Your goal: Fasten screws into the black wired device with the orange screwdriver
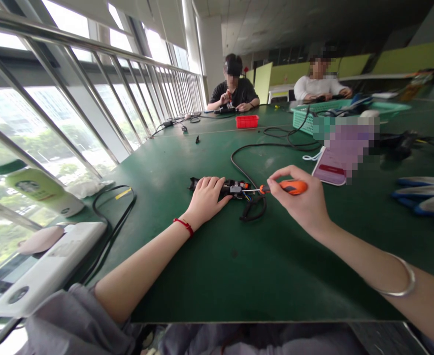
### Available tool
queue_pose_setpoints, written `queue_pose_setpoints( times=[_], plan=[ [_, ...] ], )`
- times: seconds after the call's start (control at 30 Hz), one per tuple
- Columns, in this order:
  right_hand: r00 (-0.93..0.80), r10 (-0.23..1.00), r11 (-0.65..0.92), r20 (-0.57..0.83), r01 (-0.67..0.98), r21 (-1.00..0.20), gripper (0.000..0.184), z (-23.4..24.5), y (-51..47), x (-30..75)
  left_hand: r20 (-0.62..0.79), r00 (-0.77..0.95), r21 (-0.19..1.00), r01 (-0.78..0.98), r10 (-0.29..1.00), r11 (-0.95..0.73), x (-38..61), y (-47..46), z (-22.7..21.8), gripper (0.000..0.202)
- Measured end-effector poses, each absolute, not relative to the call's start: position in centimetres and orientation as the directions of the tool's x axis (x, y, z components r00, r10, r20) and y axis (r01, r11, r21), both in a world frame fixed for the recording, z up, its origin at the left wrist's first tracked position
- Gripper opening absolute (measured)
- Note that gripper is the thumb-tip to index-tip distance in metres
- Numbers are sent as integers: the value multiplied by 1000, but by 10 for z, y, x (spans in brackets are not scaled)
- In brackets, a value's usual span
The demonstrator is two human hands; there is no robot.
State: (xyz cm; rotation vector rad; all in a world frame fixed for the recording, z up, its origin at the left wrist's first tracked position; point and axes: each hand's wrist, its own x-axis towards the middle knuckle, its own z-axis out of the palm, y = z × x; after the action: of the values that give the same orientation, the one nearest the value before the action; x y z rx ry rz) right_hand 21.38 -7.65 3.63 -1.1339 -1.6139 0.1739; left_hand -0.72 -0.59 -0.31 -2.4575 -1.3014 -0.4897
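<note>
My left hand (pixel 210 197) lies over a black corded device (pixel 235 189) and grips it against the green table. Bare wires and a grey and orange part show at the device's right end. Between the fingertips of my right hand (pixel 301 202) is a screwdriver (pixel 292 187) with an orange and black handle. Its thin shaft points left, and the tip meets or nearly meets the device's wired end; exact contact is too small to tell. A black cord loop (pixel 255 212) lies just below that end. My left palm hides the device's middle.
A red basket (pixel 247 122) and a green basket (pixel 301 121) with tools and cords stand farther back. At right lie a phone (pixel 331 167) and gloves (pixel 429 197). A bottle (pixel 41 190) and white box (pixel 54 266) are at left. Two people sit across the table.
</note>
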Motion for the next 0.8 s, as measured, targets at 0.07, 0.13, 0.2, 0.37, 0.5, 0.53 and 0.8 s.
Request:
queue_pose_setpoints(
  times=[0.07, 0.13, 0.2, 0.37, 0.5, 0.53, 0.8],
  plan=[
    [45, 727, 550, 685, 559, -620, 12, 37, -77, 213, 441, 527, -113, 835, 726, -538, -7, -6, -3, 49],
    [22, 679, 620, 734, 517, -590, 31, 36, -76, 213, 441, 528, -112, 835, 726, -539, -7, -6, -3, 48],
    [19, 650, 661, 760, 479, -578, 44, 36, -76, 213, 437, 529, -113, 835, 727, -539, -6, -6, -3, 48],
    [22, 784, 530, 620, 498, -687, 15, 38, -79, 214, 438, 525, -110, 837, 729, -537, -6, -7, -2, 47],
    [13, 695, 638, 719, 449, -625, 32, 37, -78, 214, 437, 527, -114, 836, 729, -536, -5, -8, -1, 46],
    [17, 666, 665, 746, 440, -603, 40, 37, -78, 214, 437, 528, -115, 836, 728, -537, -5, -8, -1, 46],
    [35, 707, 589, 706, 524, -616, 20, 36, -77, 214, 433, 529, -117, 836, 730, -536, -5, -8, -1, 46]
  ],
)
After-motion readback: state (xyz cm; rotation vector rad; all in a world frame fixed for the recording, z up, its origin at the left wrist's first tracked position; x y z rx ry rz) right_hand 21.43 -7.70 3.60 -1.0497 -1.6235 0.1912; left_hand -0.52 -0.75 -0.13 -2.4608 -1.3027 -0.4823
